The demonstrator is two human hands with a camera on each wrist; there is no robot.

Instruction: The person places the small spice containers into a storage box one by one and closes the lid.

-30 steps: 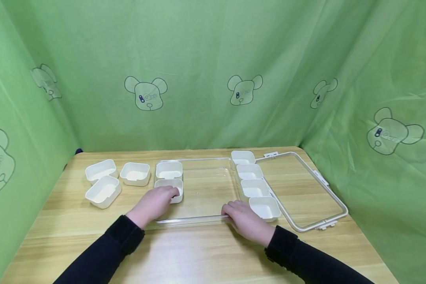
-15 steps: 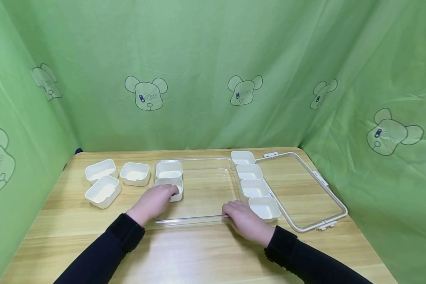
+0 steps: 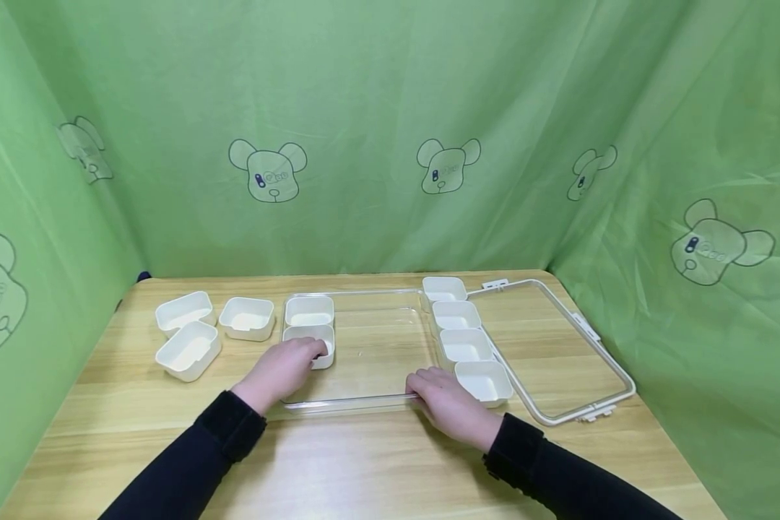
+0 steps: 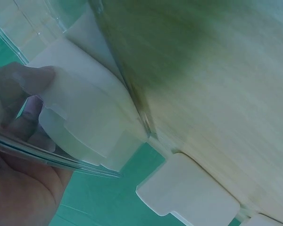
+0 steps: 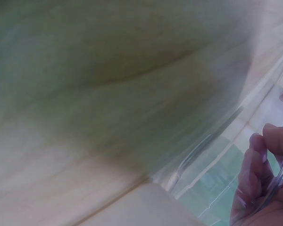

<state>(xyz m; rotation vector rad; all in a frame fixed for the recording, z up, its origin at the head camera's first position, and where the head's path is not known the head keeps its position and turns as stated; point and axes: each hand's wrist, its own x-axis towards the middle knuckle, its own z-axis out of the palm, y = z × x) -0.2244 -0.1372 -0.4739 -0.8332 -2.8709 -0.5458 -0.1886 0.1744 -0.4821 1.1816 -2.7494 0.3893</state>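
Observation:
Inside a clear plastic tray [image 3: 351, 402], two small white bins stand one behind the other along its left side. My left hand [image 3: 278, 368] reaches over the tray's front left part and pinches the right front wall of the nearer white bin [image 3: 309, 333]. In the left wrist view the thumb and a finger lie against that same bin [image 4: 85, 89], seen through the clear wall. The farther white bin [image 3: 310, 310] sits directly behind it. My right hand [image 3: 451, 404] grips the tray's front rim near the right corner; in the right wrist view its fingers [image 5: 250, 174] curl about the clear edge.
Several white bins [image 3: 466, 345] form a row along the tray's right side. Right of them lies a white rectangular frame [image 3: 536, 413] with clips. Three loose white bins [image 3: 247, 318] stand at the left of the wooden table [image 3: 338, 469]. Green curtains [image 3: 364, 231] surround it.
The nearer bin has shifted slightly back, up against the farther one, with my left hand on it. My right hand has stayed on the tray rim.

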